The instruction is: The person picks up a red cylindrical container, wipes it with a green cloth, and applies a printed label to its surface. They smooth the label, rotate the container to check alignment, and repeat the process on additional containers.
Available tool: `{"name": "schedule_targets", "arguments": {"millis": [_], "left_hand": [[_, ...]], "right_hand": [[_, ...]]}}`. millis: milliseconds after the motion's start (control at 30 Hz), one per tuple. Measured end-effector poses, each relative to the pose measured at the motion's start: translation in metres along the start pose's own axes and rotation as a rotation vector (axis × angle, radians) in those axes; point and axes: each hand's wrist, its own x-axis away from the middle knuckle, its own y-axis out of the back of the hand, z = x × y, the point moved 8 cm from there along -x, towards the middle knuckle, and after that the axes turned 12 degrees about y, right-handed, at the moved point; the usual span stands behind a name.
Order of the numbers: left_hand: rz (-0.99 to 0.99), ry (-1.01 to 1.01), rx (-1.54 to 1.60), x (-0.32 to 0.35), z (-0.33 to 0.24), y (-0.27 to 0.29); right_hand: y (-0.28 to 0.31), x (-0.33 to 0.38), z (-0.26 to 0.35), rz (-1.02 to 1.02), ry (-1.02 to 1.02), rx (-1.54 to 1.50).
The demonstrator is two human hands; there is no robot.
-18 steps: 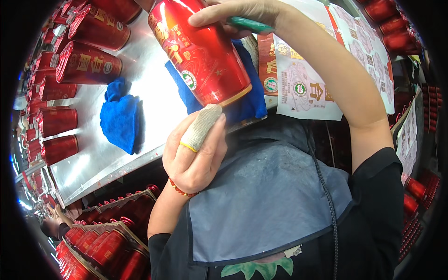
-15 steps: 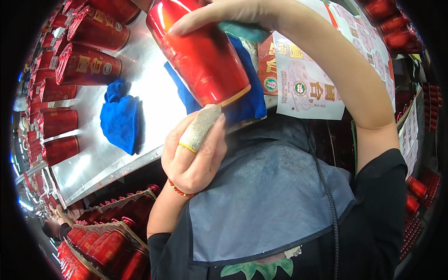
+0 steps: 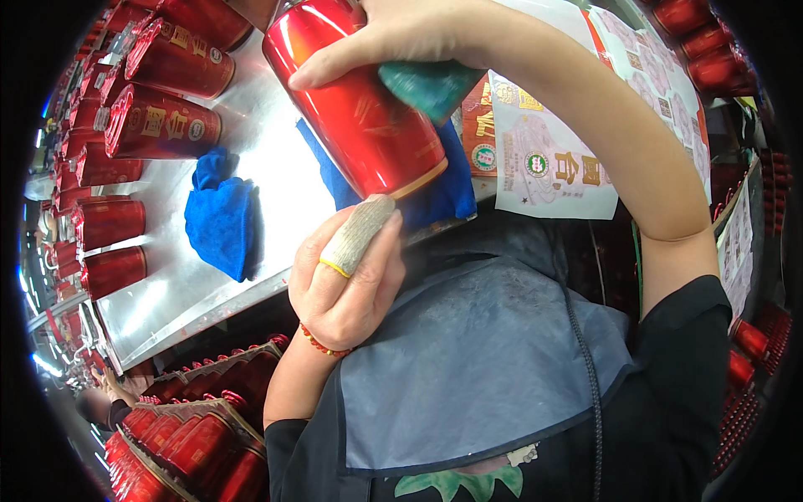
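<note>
Red tin canister [image 3: 360, 109], a glossy cylinder with a gold rim at its lower end, is held tilted in the air over the near edge of the steel worktop [image 3: 276, 180], just above a blue cloth pad [image 3: 452, 197]. Right hand [image 3: 401, 38] lies across its upper side, fingers spread over the wall, with a teal cloth [image 3: 431, 84] pressed between palm and tin. Left hand [image 3: 343, 276] sits just below the gold rim, fingers curled loosely, a taped finger [image 3: 355, 234] reaching up to touch or nearly touch the rim. It looks light and stiff, probably thin-walled metal that dents under a hard squeeze, and the lacquered wall is likely slippery. A wrap around the body with support under the rim seems the safest hold. Another blue cloth [image 3: 219, 213] lies left, and more red canisters [image 3: 163, 121] lie at the far left.
</note>
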Motion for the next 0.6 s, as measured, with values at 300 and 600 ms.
{"name": "schedule_targets", "arguments": {"millis": [300,600], "left_hand": [[-0.026,0.006,0.013,0.000,0.001,-0.001],[-0.006,-0.021,0.023,-0.002,0.000,0.001]], "right_hand": [[0.006,-0.017,-0.056,0.126,-0.001,-0.542],[0.005,-0.019,-0.006,0.061,0.205,-0.112]]}}
